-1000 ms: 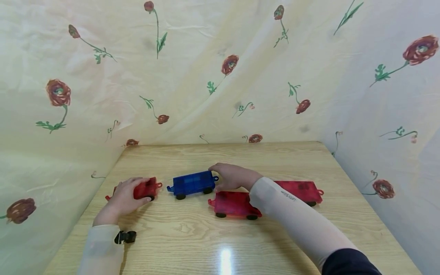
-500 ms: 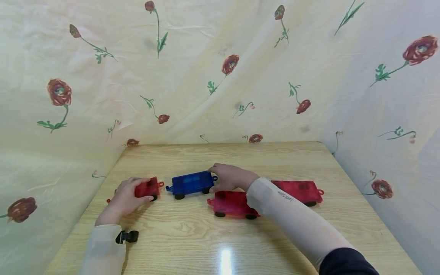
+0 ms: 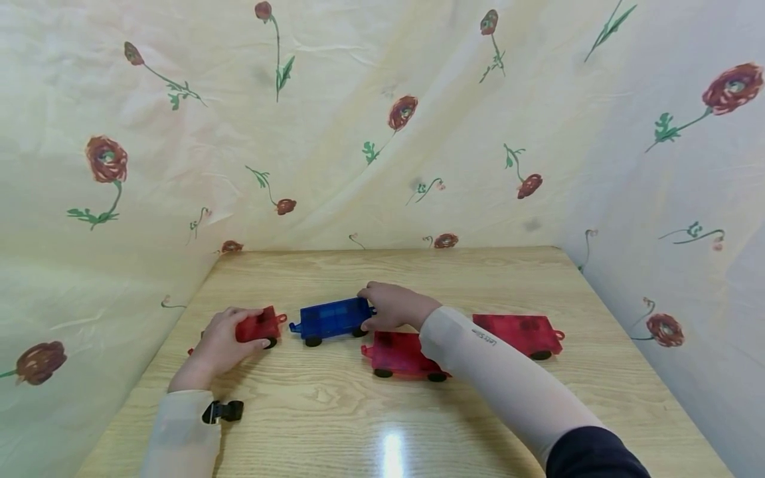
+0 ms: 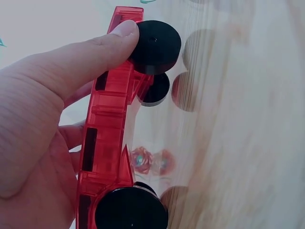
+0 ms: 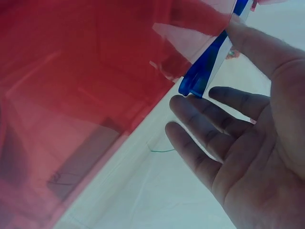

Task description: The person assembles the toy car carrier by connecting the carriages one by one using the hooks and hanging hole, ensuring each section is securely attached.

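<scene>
My left hand (image 3: pixel 216 344) grips a translucent red toy train car (image 3: pixel 261 325) on the left of the table, partly hiding it. The left wrist view shows the thumb lying along its side by a black wheel (image 4: pixel 156 46). Just right of its ring sits a translucent blue toy train car (image 3: pixel 333 318), its hook facing the ring across a narrow gap. Around the blue car's right end, my right hand (image 3: pixel 397 307) holds it between thumb and fingers. From the right wrist, only a blue end piece (image 5: pixel 205 67) shows close to the fingers.
Below the right hand stands another red car (image 3: pixel 394 355), partly under the sleeved forearm. A further red car (image 3: pixel 521 333) is to its right, beyond the forearm. Flower-printed cloth (image 3: pixel 323 133) surrounds the wooden table (image 3: pixel 323 411) at the back and sides.
My left hand has shifted slightly right with the red car, narrowing the gap to the blue one. The right forearm has drifted a little left; the blue car stays nearly in place.
</scene>
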Tool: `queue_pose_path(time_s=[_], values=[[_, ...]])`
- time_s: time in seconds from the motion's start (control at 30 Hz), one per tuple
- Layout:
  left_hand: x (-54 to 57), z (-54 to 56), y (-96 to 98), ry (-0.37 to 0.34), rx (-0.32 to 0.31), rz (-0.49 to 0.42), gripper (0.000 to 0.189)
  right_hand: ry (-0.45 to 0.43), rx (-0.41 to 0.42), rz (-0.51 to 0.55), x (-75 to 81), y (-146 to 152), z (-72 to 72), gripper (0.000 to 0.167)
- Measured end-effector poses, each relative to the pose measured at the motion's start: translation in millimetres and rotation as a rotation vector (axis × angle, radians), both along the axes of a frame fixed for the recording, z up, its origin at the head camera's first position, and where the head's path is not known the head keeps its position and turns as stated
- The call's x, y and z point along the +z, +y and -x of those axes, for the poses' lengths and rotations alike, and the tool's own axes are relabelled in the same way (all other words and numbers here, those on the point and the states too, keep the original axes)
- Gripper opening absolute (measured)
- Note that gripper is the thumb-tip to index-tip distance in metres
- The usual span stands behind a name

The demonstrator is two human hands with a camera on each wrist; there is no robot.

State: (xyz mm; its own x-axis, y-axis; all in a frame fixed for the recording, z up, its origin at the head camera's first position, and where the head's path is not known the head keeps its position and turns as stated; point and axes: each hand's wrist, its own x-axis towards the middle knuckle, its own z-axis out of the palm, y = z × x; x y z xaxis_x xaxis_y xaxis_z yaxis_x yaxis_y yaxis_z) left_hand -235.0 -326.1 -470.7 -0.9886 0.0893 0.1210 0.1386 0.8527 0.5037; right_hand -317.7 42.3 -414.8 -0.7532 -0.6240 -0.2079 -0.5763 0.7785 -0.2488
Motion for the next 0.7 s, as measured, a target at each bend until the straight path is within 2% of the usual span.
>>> queue_pose_path(time_s=[0.13, 0.53, 0.7], values=[[-1.8, 1.1, -0.3, 0.001, 0.006, -0.009, 0.072, 0.003, -0.014, -0.023, -2.6, -1.3, 2.3, 0.073], [-2.4, 1.6, 3.4, 0.036, -0.047, -0.054, 0.073, 0.002, -0.013, -0.024, -8.0, -0.8, 7.4, 0.07], [0.8, -1.0, 7.7, 0.035, -0.07, -0.066, 0.075, -0.004, -0.021, -0.012, -6.8, 0.8, 6.5, 0.071]])
